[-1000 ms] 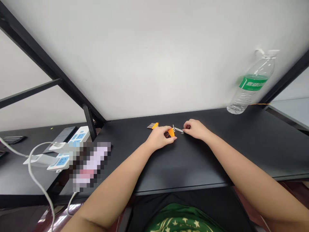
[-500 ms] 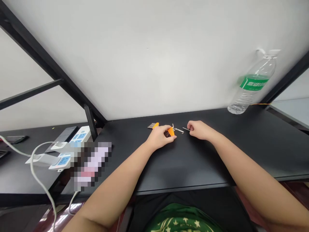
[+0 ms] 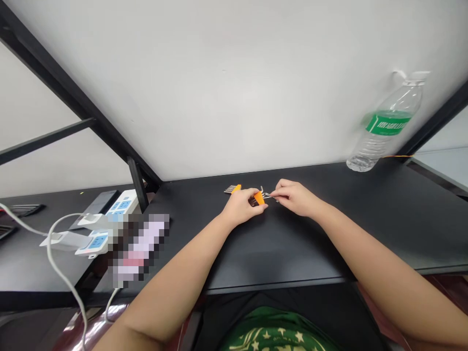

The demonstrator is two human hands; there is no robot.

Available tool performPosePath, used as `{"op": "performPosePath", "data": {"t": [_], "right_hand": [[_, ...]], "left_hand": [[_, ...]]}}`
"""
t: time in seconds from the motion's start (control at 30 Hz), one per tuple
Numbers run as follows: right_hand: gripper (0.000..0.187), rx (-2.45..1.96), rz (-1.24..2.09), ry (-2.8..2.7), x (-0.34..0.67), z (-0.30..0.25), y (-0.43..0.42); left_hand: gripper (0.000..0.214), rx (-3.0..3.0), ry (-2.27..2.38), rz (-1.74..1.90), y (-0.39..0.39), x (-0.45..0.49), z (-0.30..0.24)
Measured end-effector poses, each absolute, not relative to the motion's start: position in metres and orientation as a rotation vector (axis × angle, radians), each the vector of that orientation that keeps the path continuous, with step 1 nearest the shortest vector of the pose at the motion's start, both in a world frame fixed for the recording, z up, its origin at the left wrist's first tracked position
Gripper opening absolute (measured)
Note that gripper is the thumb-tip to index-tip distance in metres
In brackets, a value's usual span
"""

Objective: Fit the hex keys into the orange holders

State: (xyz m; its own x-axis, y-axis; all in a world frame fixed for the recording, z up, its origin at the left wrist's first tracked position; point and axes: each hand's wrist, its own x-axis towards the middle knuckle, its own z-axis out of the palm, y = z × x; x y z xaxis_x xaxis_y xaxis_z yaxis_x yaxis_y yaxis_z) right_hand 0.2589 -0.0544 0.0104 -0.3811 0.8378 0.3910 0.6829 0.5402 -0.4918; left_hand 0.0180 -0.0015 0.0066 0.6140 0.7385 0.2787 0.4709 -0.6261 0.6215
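Note:
On the black table [image 3: 300,243], my left hand [image 3: 241,207] is closed around an orange holder [image 3: 259,197] of small metal hex keys. My right hand [image 3: 296,196] pinches a thin metal hex key [image 3: 268,196] just right of that holder, its tip touching the holder's keys. A second orange holder with metal keys [image 3: 232,189] lies on the table just behind my left hand, untouched.
A clear water bottle with a green label [image 3: 383,127] stands at the back right against the white wall. To the left lie white power strips [image 3: 109,217] with white cables and a blurred-out object. Black frame bars run along the left.
My right hand drew a hex key out to the right half a second ago, then brought its fingers back left to the keys at the orange holder. The left hand stayed put.

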Motion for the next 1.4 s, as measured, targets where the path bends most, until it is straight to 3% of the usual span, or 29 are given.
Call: {"op": "performPosePath", "data": {"t": [0.23,0.57,0.8,1.4], "right_hand": [[0.028,-1.216,0.187,-2.232,0.256,0.011,-0.057],[0.014,-1.148,0.547,-2.058,0.232,0.012,-0.060],[0.010,-1.596,0.352,-2.004,0.256,0.005,-0.045],[0.009,-2.075,0.493,-2.032,0.272,0.012,-0.043]], "left_hand": [[0.030,2.399,0.958,0.682,-0.003,0.020,0.007],[0.019,2.418,0.903,0.712,-0.005,0.023,0.009],[0.037,2.337,0.969,0.741,-0.002,0.019,0.005],[0.042,2.387,0.952,0.782,0.001,0.019,0.003]]}}
